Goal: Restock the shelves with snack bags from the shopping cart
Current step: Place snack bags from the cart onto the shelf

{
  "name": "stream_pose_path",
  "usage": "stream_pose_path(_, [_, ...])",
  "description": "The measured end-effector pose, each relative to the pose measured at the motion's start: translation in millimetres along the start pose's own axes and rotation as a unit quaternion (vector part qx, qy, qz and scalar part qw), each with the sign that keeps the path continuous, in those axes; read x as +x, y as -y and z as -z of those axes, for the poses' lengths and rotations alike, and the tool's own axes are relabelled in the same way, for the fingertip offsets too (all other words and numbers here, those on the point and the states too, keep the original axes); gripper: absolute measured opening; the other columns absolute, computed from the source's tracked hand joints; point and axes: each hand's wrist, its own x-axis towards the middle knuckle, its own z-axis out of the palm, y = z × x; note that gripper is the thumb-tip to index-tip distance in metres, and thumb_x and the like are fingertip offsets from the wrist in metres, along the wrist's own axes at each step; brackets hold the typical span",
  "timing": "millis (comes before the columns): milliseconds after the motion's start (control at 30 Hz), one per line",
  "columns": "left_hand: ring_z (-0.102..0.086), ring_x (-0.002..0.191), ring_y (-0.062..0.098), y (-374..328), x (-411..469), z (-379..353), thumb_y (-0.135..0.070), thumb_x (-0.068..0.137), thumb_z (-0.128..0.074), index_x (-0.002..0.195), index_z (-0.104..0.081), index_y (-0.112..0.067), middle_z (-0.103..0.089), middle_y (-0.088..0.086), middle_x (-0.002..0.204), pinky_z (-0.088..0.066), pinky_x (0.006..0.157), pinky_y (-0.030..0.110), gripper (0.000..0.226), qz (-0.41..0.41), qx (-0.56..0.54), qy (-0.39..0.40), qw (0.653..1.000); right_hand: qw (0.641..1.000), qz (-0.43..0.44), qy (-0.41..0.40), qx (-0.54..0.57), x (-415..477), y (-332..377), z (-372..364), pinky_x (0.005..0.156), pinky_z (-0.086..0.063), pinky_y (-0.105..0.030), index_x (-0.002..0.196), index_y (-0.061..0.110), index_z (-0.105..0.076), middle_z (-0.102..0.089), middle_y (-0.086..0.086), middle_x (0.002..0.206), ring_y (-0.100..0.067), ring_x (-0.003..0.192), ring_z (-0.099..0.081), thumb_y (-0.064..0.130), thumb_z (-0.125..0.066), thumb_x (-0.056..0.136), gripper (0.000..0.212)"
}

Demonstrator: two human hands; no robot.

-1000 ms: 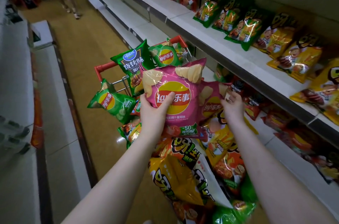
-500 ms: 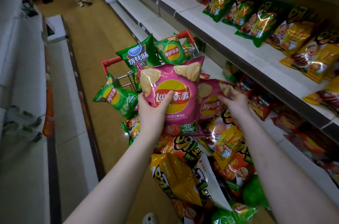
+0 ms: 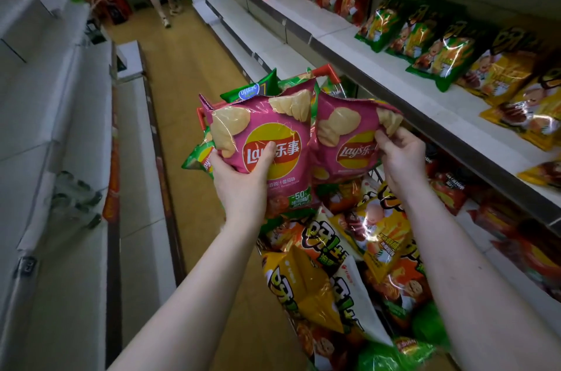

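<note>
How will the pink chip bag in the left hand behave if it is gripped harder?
The pink chip bag looks puffed with air, so it probably yields and crinkles. It is likely light: the left hand alone holds it up. Its glossy film may be slippery, and the chips inside are probably fragile.

Both held chip bags are pink: the left bag [image 3: 261, 140] and the right bag [image 3: 343, 143] each carry pale yellow chip pictures and a red-and-yellow round logo with white lettering (the left one adds a small green patch low down). The cart's rim [image 3: 326, 70] is red. Near bags in the cart [image 3: 306, 288] run yellow, orange and green. Far right, the shelf [image 3: 349, 46] is white, stocked with green bags [image 3: 403, 33] and yellow bags [image 3: 498, 73].
</note>
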Motion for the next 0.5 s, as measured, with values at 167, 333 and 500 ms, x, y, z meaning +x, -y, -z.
stream_pose_path(167, [-0.060,0.111,0.019,-3,-1,13,-0.089,0.039,-0.066,0.110,-0.034,-0.043,-0.058,-0.007,0.118,-0.049,0.096,0.050,0.091,-0.014,0.023,-0.026,0.999,0.998,0.065,-0.009,0.003,-20,34,-20,0.072,-0.052,-0.021,0.098,0.014,-0.066,-0.069,0.003,0.091,-0.005,0.082,-0.068,0.007,-0.061,0.089,0.012])
stream_pose_path(333, [-0.060,0.110,0.020,-13,-8,34,-0.088,0.038,-0.067,0.109,-0.034,-0.040,-0.058,-0.006,0.118,-0.049,0.096,0.049,0.091,-0.008,-0.006,-0.013,1.000,0.996,0.085,-0.014,-0.004,-48,59,-39,0.075,-0.055,-0.027,0.096,0.018,-0.064,-0.070,-0.001,0.096,-0.014,0.088,-0.068,0.019,-0.065,0.088,0.008])
stream_pose_path(500, [-0.060,0.111,0.020,-12,-23,59,-0.089,0.035,-0.066,0.111,-0.034,-0.039,-0.058,-0.007,0.118,-0.047,0.097,0.051,0.097,-0.002,-0.012,0.016,1.000,0.994,0.099,-0.018,-0.039,-84,74,-44,0.074,-0.054,-0.027,0.096,0.026,-0.052,-0.065,0.000,0.099,-0.014,0.092,-0.065,0.030,-0.055,0.095,0.005])
